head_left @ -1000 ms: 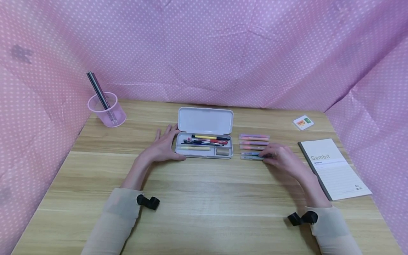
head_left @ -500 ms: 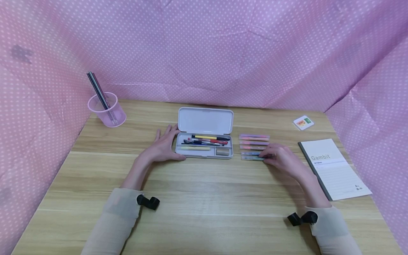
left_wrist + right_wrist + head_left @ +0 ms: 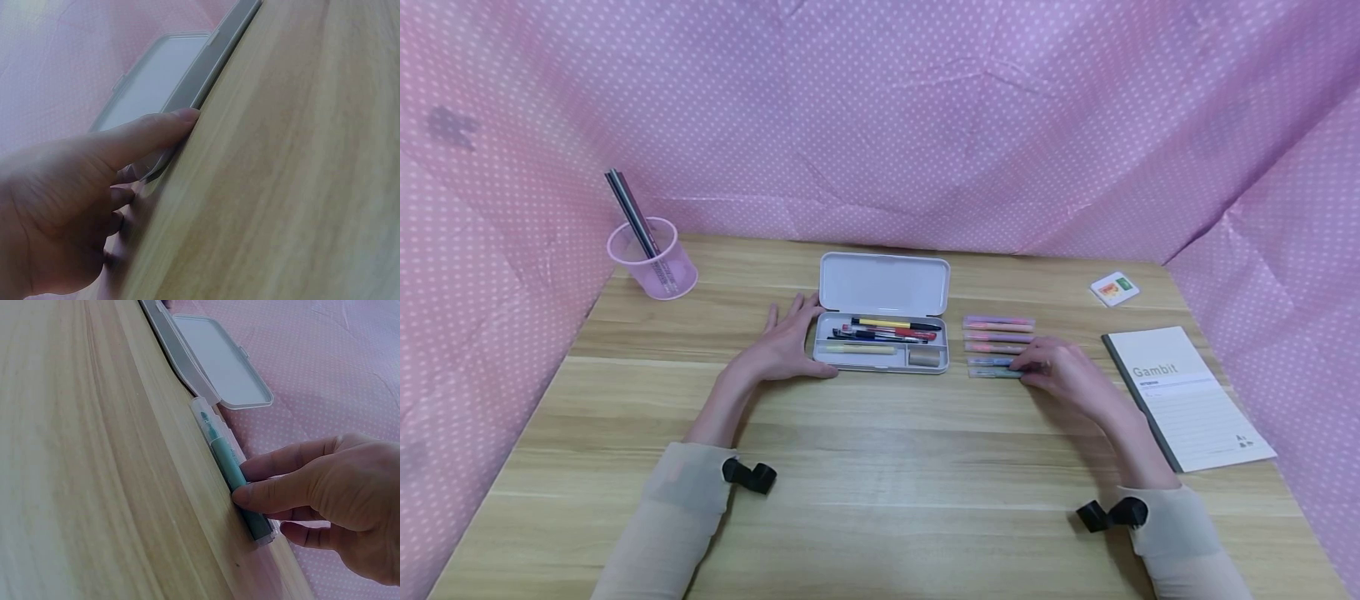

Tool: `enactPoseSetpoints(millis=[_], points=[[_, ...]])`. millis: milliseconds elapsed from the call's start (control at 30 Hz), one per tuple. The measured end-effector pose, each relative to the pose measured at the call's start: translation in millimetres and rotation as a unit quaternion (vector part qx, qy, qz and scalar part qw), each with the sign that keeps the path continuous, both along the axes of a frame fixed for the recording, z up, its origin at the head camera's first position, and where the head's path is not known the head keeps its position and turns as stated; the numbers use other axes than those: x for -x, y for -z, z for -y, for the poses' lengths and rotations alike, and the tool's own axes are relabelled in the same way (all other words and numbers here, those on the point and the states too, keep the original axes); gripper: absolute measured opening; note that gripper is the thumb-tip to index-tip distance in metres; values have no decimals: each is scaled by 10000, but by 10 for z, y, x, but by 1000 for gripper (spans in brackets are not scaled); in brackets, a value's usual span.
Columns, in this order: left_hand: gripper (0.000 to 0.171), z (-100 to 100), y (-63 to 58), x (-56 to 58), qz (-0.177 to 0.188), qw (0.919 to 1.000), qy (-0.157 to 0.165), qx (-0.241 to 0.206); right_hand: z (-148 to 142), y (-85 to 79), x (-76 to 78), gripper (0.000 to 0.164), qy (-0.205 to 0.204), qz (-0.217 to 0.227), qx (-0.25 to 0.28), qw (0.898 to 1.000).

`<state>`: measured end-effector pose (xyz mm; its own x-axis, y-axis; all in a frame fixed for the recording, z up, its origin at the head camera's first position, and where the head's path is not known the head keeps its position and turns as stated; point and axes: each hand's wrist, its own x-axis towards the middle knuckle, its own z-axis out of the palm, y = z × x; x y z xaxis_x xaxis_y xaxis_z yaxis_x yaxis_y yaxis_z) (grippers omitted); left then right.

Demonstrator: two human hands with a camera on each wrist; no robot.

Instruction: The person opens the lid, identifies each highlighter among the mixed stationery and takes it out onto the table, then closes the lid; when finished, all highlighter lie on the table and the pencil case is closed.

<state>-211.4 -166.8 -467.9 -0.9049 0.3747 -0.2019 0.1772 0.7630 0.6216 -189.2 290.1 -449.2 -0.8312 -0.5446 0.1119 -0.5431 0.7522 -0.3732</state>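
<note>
A light grey pencil case [image 3: 883, 283] lies with its lid up in mid-table, holding several pens [image 3: 891, 331] and a tan block [image 3: 923, 357]. My left hand [image 3: 778, 342] rests at its left end, fingers spread, the thumb touching the front wall in the left wrist view. To the right of the case, several coloured markers [image 3: 998, 337] with clear caps lie in a row. With thumb and fingers, my right hand [image 3: 325, 484] pinches the nearest one, a green marker [image 3: 228, 464], still down in the row. Its right end is hidden from the head view.
At the back left stands a pink mesh pen cup [image 3: 662, 271] with several pencils [image 3: 636, 212]. A notebook [image 3: 1187, 400] lies right of my right hand, and a small white card-like item [image 3: 1114, 288] sits behind it. Pink dotted cloth [image 3: 880, 125] hangs behind the table.
The nearest marker has shifted very slightly to the right and toward me under my right fingers. My left hand and the pencil case stay where they were.
</note>
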Motion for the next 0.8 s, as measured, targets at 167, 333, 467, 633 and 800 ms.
enactPoseSetpoints(millis=[167, 333, 467, 633, 800], points=[[105, 1, 4, -2, 0, 10000, 6, -3, 1, -2, -7, 24, 23, 16, -8, 10000], [105, 2, 8, -6, -34, 10000, 25, -2, 5, -5, -8, 24, 54, 12, -6, 10000], [105, 4, 12, -5, -38, 10000, 17, 6, 6, -4, -9, 24, 46, -39, 41, 10000], [105, 4, 15, -3, -49, 10000, 16, 13, 7, -13, -11, 25, 23, -103, 114, 9999], [106, 2, 13, -3, -32, 10000, 21, 1, 11, -22, -18, 25, 127, 20, 72, 9999]])
